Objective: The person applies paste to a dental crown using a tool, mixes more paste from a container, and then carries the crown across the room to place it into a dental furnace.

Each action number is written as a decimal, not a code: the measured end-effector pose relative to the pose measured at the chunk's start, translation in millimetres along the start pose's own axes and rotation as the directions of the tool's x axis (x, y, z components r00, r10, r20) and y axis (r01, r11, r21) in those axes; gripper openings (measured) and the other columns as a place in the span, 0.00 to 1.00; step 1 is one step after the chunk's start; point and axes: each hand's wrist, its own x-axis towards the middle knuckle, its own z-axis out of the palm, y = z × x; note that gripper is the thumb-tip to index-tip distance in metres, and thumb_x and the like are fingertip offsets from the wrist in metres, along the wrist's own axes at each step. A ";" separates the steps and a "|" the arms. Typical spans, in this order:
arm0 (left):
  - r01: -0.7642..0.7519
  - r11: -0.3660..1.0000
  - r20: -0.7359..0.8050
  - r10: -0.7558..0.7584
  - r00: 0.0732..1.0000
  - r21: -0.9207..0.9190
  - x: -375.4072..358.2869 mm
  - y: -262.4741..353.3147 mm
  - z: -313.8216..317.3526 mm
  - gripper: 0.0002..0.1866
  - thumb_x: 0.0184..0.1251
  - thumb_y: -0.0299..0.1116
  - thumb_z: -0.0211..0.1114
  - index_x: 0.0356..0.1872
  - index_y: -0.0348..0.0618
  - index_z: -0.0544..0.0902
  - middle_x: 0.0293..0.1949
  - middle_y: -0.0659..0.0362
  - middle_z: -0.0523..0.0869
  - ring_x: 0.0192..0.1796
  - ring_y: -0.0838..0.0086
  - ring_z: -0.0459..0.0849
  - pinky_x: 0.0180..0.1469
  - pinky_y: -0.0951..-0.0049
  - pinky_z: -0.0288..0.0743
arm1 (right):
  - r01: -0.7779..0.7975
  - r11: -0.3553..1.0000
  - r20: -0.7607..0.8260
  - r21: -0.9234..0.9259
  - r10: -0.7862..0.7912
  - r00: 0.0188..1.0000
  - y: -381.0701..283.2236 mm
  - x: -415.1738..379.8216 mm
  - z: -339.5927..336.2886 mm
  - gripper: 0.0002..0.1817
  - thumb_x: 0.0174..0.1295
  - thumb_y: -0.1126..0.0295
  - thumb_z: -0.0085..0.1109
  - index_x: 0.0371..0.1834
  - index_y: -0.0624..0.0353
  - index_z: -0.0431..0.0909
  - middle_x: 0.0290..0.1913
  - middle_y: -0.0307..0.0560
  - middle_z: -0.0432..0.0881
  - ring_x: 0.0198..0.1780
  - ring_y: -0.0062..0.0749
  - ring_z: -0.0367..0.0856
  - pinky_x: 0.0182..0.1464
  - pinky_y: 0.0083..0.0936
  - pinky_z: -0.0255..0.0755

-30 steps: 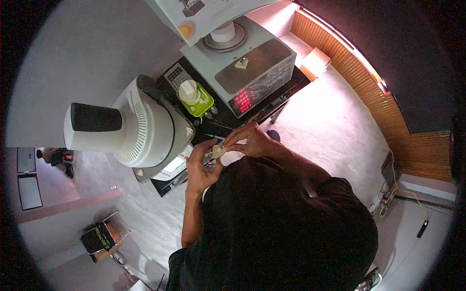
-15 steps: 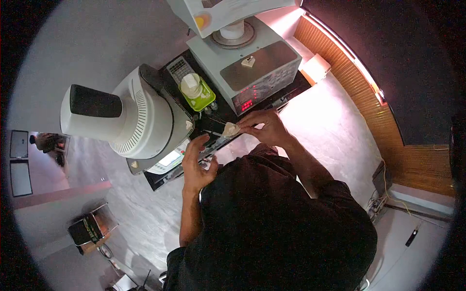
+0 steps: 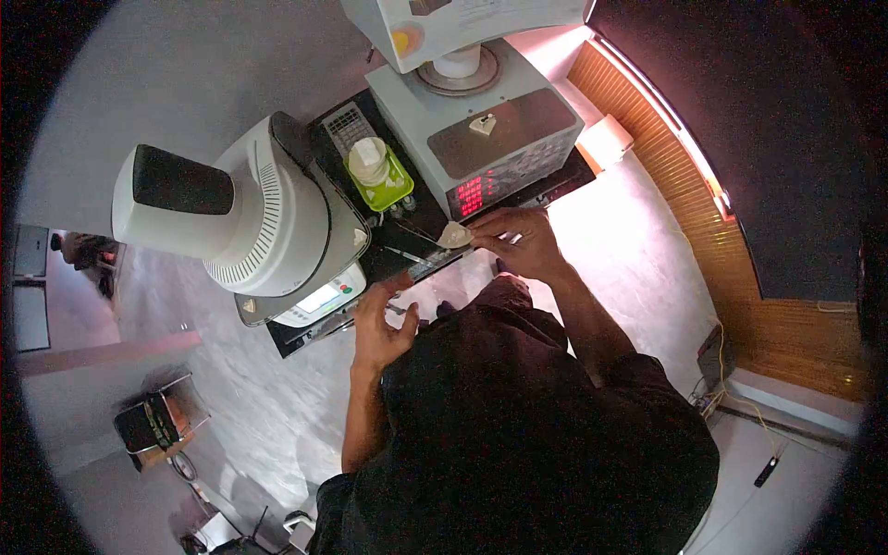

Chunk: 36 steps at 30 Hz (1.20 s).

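Moved since a second ago: right hand [image 3: 518, 242] now out over the front edge of the black bench [image 3: 388, 254], carrying the pale piece [image 3: 454, 236] away from the chest; left hand [image 3: 381, 324] no longer touching that piece, dropped lower and parted from the right hand

Seen from overhead, above a person in a dark top. Right hand pinching the pale piece between fingertips, thumb side closed on it, at the bench's front edge just below the grey furnace [image 3: 481, 129] with its red display [image 3: 474, 194]. Piece small, cream, roughly triangular, held just above the bench surface; contact with the bench not clear. Thin metal tool [image 3: 416, 231] lying on the bench just left of the piece

Left hand open, fingers loosely spread and curled, holding nothing, hovering near the front edge of the bench beside the white unit [image 3: 324, 298] with a small screen

On the bench behind: green tray [image 3: 393, 190] bearing a white block [image 3: 368, 157], near the back beside a keypad [image 3: 347, 125]. Second small pale piece [image 3: 482, 124] resting on the furnace's top plate. Large white machine [image 3: 250, 217] with a dark cap at the bench's left end. Pale floor all around, wooden wall strip at right
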 end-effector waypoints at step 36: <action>0.384 0.922 -0.325 -0.377 0.867 -0.043 -4.2 68.2 183.2 0.17 0.62 0.26 0.72 0.53 0.40 0.88 0.51 0.47 0.92 0.53 0.52 0.91 0.61 0.57 0.82 | 0.212 0.927 -0.373 -0.310 -0.324 0.869 114.8 247.5 -115.0 0.14 0.62 0.67 0.81 0.45 0.66 0.94 0.38 0.48 0.95 0.38 0.25 0.90 0.43 0.23 0.82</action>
